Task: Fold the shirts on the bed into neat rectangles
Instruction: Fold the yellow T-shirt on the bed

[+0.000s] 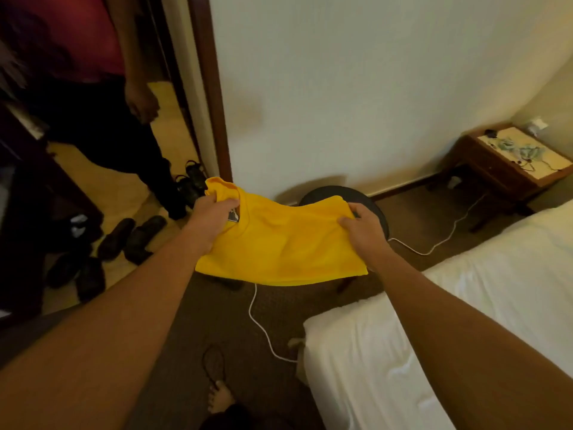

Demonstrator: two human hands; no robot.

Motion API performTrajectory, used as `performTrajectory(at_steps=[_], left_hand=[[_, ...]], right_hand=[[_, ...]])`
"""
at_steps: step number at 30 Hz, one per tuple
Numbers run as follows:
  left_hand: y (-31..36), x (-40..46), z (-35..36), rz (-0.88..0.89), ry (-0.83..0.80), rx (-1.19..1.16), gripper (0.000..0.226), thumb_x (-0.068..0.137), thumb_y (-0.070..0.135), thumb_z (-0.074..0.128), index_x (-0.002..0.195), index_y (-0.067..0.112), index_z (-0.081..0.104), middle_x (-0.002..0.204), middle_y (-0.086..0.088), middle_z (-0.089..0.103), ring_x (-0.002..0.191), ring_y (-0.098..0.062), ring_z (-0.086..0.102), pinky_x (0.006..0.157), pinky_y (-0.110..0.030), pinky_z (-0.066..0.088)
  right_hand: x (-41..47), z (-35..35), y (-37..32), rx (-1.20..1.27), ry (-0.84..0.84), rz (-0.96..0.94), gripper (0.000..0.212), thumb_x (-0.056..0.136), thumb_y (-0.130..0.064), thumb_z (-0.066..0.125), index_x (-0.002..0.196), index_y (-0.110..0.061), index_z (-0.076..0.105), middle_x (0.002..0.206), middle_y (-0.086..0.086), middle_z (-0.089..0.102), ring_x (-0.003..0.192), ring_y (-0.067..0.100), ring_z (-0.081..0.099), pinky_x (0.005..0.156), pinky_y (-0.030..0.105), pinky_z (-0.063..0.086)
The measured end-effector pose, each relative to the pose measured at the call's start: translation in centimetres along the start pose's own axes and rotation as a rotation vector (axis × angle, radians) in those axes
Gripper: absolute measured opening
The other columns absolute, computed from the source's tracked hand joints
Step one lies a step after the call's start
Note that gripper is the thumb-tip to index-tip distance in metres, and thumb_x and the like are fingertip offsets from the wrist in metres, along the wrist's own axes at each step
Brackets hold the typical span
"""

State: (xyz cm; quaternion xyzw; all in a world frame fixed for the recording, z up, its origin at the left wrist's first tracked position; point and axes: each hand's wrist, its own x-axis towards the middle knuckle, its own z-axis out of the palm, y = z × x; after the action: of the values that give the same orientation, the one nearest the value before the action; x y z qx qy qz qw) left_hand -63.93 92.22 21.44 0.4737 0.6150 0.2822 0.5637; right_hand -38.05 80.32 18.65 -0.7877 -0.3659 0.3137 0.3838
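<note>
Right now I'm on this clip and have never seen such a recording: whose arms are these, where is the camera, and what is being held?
There is no machine here. One wide-angle camera sits on a person's head and looks down at their own bare arms. The left hand grips the yellow shirt near its collar, and the right hand grips its other end, so the shirt hangs in the air over the carpet, not on the bed, which lies to the right with white sheets. A white cable runs across the floor. Another person stands at the doorway, upper left, with dark shoes nearby.
</note>
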Motion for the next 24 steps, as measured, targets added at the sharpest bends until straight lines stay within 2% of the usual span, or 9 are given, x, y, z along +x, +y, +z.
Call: performTrajectory(at_steps=[4,8,10,12,14,17,19,21,24], left_hand=[[0.3,4.0,-5.9,-0.022,0.025,0.035,0.045,0.100,0.034,0.061,0.140,0.013,0.053,0.125,-0.007,0.054,0.116,-0.033,0.050,0.094,-0.042,0.035],[-0.1,7.7,-11.3,-0.067,0.066,0.018,0.056,0.096,0.039,0.066,0.145,0.016,0.051,0.143,-0.011,0.054,0.127,-0.039,0.051,0.108,-0.054,0.038],[-0.3,9.1,-13.8,-0.090,0.100,-0.012,0.053,0.094,0.041,0.067,0.138,0.014,0.054,0.136,-0.009,0.058,0.121,-0.036,0.053,0.108,-0.056,0.039],[-0.5,9.7,-15.7,-0.090,0.129,-0.036,0.028,0.099,0.034,0.064,0.116,0.014,0.054,0.110,-0.001,0.059,0.106,-0.027,0.052,0.100,-0.045,0.038],[-0.9,10.8,-17.2,-0.093,0.156,-0.060,0.015,0.101,0.030,0.062,0.109,0.021,0.052,0.094,0.004,0.053,0.098,-0.026,0.050,0.092,-0.040,0.034],[-0.7,12.2,-18.8,-0.091,0.190,-0.079,0.011,0.099,0.028,0.063,0.095,0.021,0.057,0.088,0.003,0.053,0.090,-0.026,0.051,0.087,-0.039,0.036],[-0.4,13.8,-20.0,-0.110,0.210,-0.090,0.019,0.099,0.026,0.063,0.082,0.025,0.056,0.085,0.003,0.054,0.081,-0.022,0.051,0.085,-0.037,0.037],[0.3,15.3,-21.1,-0.115,0.239,-0.091,0.022,0.100,0.023,0.064,0.079,0.026,0.056,0.084,0.002,0.055,0.078,-0.020,0.052,0.084,-0.036,0.038],[1.3,18.0,-22.5,-0.121,0.252,-0.126,0.010,0.098,0.026,0.066,0.088,0.025,0.065,0.091,-0.001,0.065,0.094,-0.030,0.061,0.095,-0.044,0.046]], right_hand=[[3.2,7.1,-3.9,0.010,-0.068,-0.013,0.037,0.104,-0.016,0.052,0.141,-0.016,0.051,0.122,0.001,0.056,0.111,0.022,0.055,0.092,0.039,0.045],[5.6,12.6,-7.4,0.004,-0.122,-0.033,0.037,0.104,-0.017,0.052,0.140,-0.015,0.052,0.128,0.005,0.058,0.114,0.025,0.056,0.101,0.047,0.047],[6.8,15.2,-9.0,-0.028,-0.151,-0.060,0.040,0.104,-0.018,0.052,0.143,-0.014,0.050,0.132,0.005,0.056,0.119,0.026,0.054,0.104,0.047,0.045],[7.9,17.6,-10.6,-0.058,-0.181,-0.083,0.042,0.104,-0.019,0.051,0.146,-0.014,0.048,0.139,0.008,0.053,0.123,0.027,0.052,0.103,0.043,0.043],[8.9,19.8,-12.1,-0.061,-0.207,-0.076,0.042,0.105,-0.019,0.050,0.147,-0.016,0.046,0.143,0.008,0.050,0.124,0.027,0.050,0.098,0.039,0.041],[10.2,22.4,-13.8,-0.057,-0.229,-0.089,0.041,0.105,-0.017,0.051,0.146,-0.016,0.047,0.145,0.009,0.050,0.126,0.029,0.049,0.096,0.037,0.039],[11.5,24.2,-15.1,-0.090,-0.267,-0.133,0.040,0.105,-0.018,0.051,0.145,-0.016,0.048,0.146,0.009,0.050,0.127,0.029,0.049,0.100,0.038,0.039],[13.2,25.7,-16.4,-0.102,-0.297,-0.146,0.040,0.104,-0.019,0.052,0.144,-0.017,0.048,0.144,0.008,0.051,0.126,0.028,0.050,0.102,0.040,0.040],[16.2,27.7,-18.1,-0.104,-0.320,-0.175,0.040,0.104,-0.017,0.052,0.144,-0.015,0.049,0.130,0.003,0.054,0.116,0.022,0.051,0.097,0.037,0.041]])
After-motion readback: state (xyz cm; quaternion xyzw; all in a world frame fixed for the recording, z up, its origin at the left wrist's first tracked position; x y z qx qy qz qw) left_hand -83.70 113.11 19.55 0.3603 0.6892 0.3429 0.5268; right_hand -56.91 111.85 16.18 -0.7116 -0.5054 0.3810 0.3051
